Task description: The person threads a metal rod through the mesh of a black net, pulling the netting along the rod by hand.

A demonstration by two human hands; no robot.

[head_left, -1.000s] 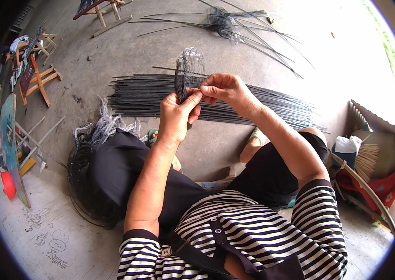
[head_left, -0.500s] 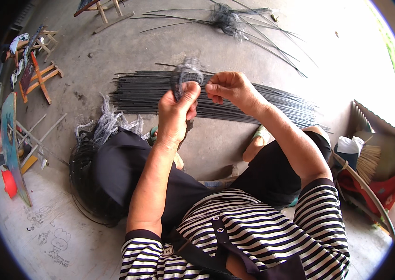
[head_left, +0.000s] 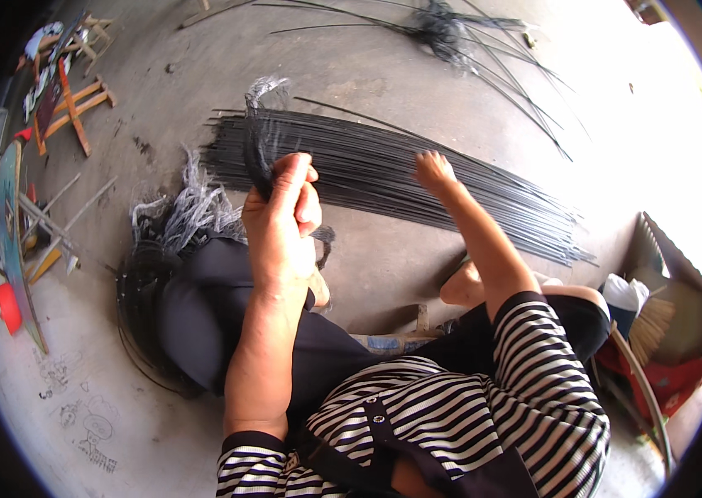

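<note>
My left hand (head_left: 280, 220) is raised in front of me, fingers closed round a bundle of dark, thin netting (head_left: 257, 145). Pale, see-through strands fan out at its upper end. My right arm stretches forward and my right hand (head_left: 435, 172) is over the long pile of thin black rods (head_left: 351, 166) on the floor. Its fingers look curled together; whatever is in them is too small to make out. One black rod (head_left: 342, 114) lies apart along the pile's far edge, running toward that hand.
Whitish stringy netting (head_left: 193, 203) and coiled black line (head_left: 143, 315) lie by my left knee. Farther off is a netting tangle (head_left: 442, 37) with rods sticking out. Wooden stools (head_left: 77, 108) stand left; a red container (head_left: 699, 365) with a brush (head_left: 651, 324) stands right.
My right hand has moved away from the left, forward and down to the rods. My left hand keeps the netting, now nearer and further left. The view has shifted slightly.
</note>
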